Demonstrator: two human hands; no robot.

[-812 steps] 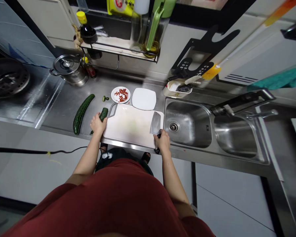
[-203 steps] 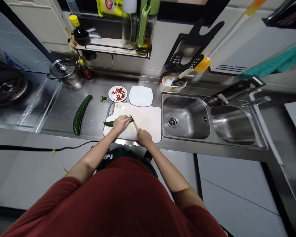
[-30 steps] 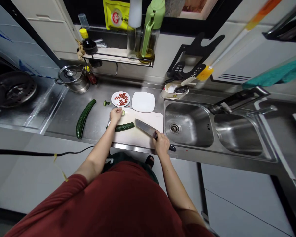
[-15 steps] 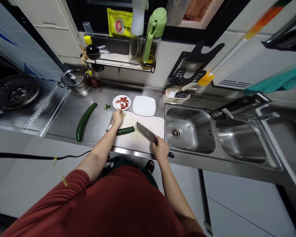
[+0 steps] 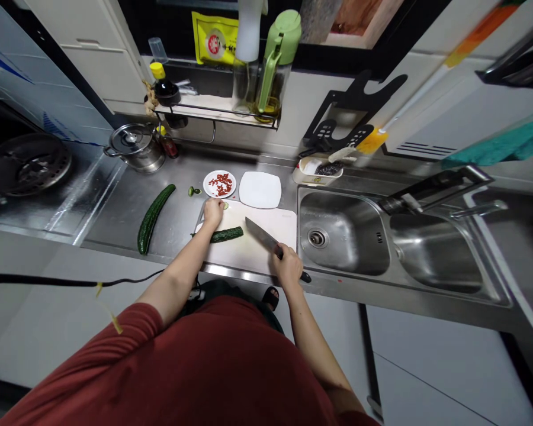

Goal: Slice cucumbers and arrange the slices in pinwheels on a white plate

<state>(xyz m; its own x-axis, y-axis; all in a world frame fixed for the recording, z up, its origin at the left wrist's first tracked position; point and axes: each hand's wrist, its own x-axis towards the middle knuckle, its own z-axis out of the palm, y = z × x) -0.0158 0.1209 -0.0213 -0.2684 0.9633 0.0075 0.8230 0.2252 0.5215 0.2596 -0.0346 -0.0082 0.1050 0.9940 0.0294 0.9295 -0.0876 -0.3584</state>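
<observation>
My right hand is wrapped round the black handle of a kitchen knife, its blade pointing up and left over the white cutting board. At the board's upper left edge, my left hand is closed, fingertips on a pale cucumber slice. A piece of cucumber lies on the board between my left forearm and the blade, partly hidden by that forearm. Left of the board, a whole cucumber rests on the steel counter. Small cucumber ends sit above the board.
Behind the board stand a plate of chopped red pieces and a white square plate. A double sink is to the right. A lidded pot stands back left, near a stove. A rack holds bottles above.
The knife and my right hand have shifted very slightly left. My left hand stays at the slice, and the cucumbers lie as before.
</observation>
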